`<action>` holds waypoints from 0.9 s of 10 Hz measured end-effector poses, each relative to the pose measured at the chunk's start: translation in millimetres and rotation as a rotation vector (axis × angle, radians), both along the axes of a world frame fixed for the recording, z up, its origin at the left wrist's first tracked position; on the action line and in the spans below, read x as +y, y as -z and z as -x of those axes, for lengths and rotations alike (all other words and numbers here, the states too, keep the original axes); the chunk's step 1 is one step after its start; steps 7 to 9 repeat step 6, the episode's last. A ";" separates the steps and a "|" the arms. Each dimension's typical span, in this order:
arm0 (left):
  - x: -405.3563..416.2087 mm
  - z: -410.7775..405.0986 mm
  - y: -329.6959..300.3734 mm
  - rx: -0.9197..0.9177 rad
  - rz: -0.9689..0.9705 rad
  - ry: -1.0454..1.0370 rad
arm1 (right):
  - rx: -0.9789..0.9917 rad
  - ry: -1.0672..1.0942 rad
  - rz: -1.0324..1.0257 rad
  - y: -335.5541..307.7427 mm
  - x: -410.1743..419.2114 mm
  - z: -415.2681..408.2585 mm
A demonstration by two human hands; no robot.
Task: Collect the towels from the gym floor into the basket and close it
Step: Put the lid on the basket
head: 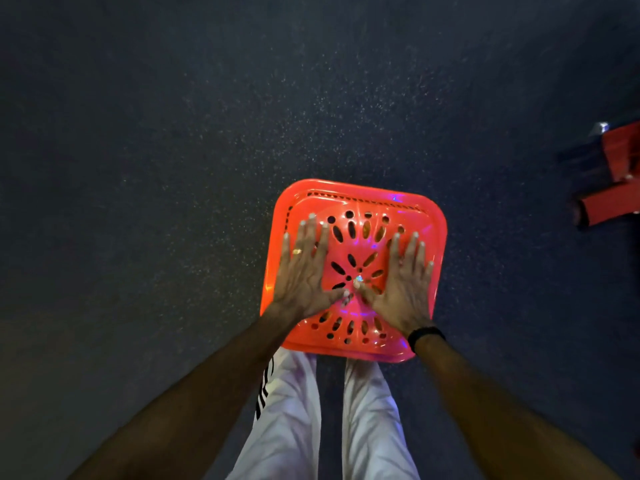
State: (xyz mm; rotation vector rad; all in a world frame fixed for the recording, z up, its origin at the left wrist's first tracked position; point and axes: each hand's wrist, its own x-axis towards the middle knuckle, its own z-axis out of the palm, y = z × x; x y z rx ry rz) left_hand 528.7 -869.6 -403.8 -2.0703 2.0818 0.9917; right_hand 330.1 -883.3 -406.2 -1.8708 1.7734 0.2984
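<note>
An orange-red plastic basket (424, 216) stands on the dark gym floor right in front of my legs, seen from above. Its perforated lid (360, 209) lies flat on top, covering the opening. My left hand (304, 275) rests palm down on the lid's left half, fingers spread, a ring on one finger. My right hand (403, 282) lies flat on the right half, fingers spread, a black band on the wrist. The two thumbs nearly meet at the lid's centre. No towel shows on the floor; the basket's contents are hidden under the lid.
Dark speckled rubber floor (173, 168) surrounds the basket on all sides. A red piece of gym equipment (613, 181) stands at the right edge. My legs in white trousers (298, 410) are just behind the basket.
</note>
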 end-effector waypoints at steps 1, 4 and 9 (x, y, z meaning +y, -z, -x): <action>3.9 4.9 13.5 -0.050 0.100 0.190 | 0.048 -0.129 0.048 12.8 7.2 -7.6; 13.6 2.8 28.9 -0.115 0.053 0.270 | 0.101 -0.179 0.028 22.4 12.8 -6.7; -12.1 17.7 -39.5 0.072 -0.352 0.007 | -0.155 0.083 -0.298 -30.0 -19.2 3.7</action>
